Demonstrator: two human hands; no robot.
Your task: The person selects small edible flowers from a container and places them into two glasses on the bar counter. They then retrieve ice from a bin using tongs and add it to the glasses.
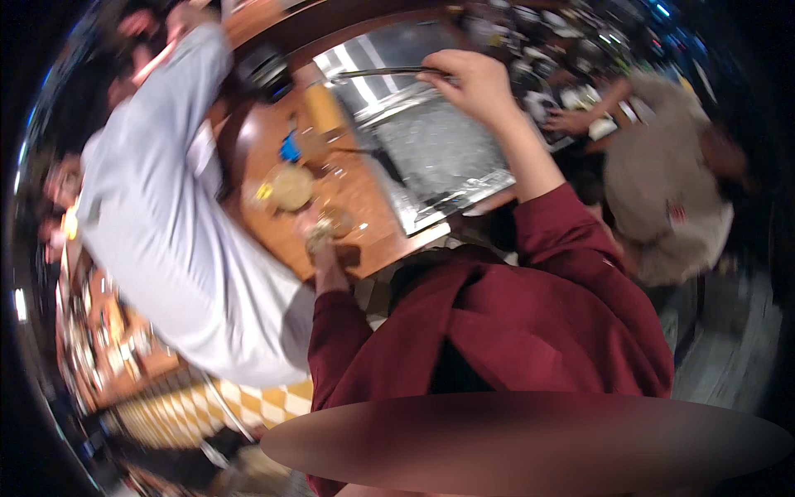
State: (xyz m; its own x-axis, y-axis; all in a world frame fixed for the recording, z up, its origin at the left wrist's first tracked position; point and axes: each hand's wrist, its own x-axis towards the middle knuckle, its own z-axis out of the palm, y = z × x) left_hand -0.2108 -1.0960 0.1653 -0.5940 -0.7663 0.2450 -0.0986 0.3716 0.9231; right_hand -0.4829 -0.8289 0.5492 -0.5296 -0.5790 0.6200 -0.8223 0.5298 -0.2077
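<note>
My right hand (479, 83) is closed round one end of a thin, dark, long-handled tool (377, 72). The tool points left over a shiny metal panel, and blur hides what kind its tip is. Below my right wrist lies a metal bin (418, 217) filled with ice (439, 149). Low on the wooden counter (377, 240), my left hand (320, 240) reaches beside a clear glass (336, 220). Motion smears its fingers, so whether they grip the glass does not show. Just beyond stands a round, pale yellowish drink glass (290, 187).
A person in a light shirt (182, 224) stands close on my left. Another in beige (662, 182) works at the right, near cluttered bottles and containers (563, 50). On the counter are a blue object (290, 147), a yellowish block-like thing (323, 109) and a dark round container (265, 70).
</note>
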